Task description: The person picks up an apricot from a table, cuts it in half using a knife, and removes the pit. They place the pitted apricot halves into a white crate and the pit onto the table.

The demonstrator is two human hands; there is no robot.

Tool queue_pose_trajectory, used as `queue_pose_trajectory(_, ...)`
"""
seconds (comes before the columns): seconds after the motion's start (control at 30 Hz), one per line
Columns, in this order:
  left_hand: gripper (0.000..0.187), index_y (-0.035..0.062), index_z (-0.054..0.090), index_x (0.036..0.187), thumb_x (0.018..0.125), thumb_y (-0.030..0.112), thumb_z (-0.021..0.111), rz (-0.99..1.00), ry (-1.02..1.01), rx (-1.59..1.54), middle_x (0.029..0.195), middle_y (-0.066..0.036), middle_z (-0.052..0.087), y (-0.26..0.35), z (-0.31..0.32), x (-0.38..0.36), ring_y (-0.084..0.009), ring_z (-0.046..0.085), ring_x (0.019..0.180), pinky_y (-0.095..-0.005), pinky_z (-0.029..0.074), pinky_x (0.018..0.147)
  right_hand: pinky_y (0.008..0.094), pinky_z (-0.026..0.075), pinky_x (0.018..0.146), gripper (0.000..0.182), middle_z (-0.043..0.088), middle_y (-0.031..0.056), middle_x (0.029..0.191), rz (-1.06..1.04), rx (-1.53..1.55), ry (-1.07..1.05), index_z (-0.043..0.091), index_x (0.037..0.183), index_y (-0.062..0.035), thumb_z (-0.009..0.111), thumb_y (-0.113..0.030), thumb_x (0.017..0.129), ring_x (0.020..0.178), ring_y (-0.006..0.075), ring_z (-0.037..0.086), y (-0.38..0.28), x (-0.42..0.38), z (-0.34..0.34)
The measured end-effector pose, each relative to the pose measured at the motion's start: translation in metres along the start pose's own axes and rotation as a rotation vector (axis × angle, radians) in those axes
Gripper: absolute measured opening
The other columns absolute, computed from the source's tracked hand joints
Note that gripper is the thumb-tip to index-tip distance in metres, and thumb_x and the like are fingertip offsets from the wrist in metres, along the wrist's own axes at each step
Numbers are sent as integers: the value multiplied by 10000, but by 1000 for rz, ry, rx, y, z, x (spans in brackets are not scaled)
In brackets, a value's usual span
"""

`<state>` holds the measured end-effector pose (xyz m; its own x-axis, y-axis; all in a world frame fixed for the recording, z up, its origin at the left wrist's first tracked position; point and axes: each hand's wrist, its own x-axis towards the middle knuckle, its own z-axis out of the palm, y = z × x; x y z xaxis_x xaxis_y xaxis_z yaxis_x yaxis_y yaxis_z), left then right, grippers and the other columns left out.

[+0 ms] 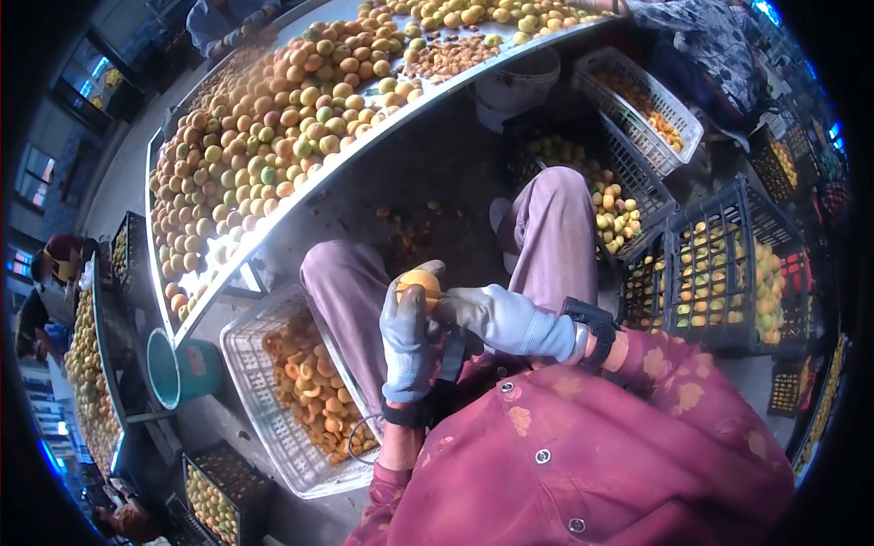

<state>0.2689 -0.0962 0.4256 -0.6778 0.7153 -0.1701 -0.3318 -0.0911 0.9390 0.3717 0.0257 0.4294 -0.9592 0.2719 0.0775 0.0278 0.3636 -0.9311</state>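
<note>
In front of my lap, my left hand [407, 337], in a pale blue-white glove with dirty fingertips, is closed around an orange-yellow apricot [419, 282]. My right hand [510, 320], gloved the same way, comes in from the right with its fingers pinched together against the fruit. Whatever those fingers hold is too small and hidden to name. Left of my knee stands a white plastic crate [246, 350] with split apricot halves [314, 391] in it. Whole apricots [264, 155] are heaped on the metal-edged table [382, 127] ahead of me.
A teal bucket [187, 371] stands beside the white crate. Black crates [715, 273] of apricots are on my right, with another white crate [637, 118] beyond. A white bucket [519, 86] sits beneath the table edge. Other people work at the far side, right and left.
</note>
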Motion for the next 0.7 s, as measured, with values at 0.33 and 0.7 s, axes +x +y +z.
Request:
queue_pose_trajectory(0.33, 495, 9, 546, 1263, 916, 357, 603, 61, 27, -54, 996, -34, 619, -3, -23, 0, -55, 554, 710, -183, 453, 601, 247, 475, 606, 309, 628, 6, 733, 446, 196, 107, 626, 962, -64, 644, -365, 900, 649, 74, 617, -44, 3, -41)
queue_pose_trajectory(0.7, 474, 26, 532, 1169, 762, 177, 722, 302, 107, 680, 1016, -152, 680, -15, -6, -10, -273, 695, 881, -343, 539, 762, 226, 493, 675, 318, 666, 34, 873, 468, 630, -161, 620, 1074, -26, 671, -270, 878, 756, 76, 612, -18, 31, -11)
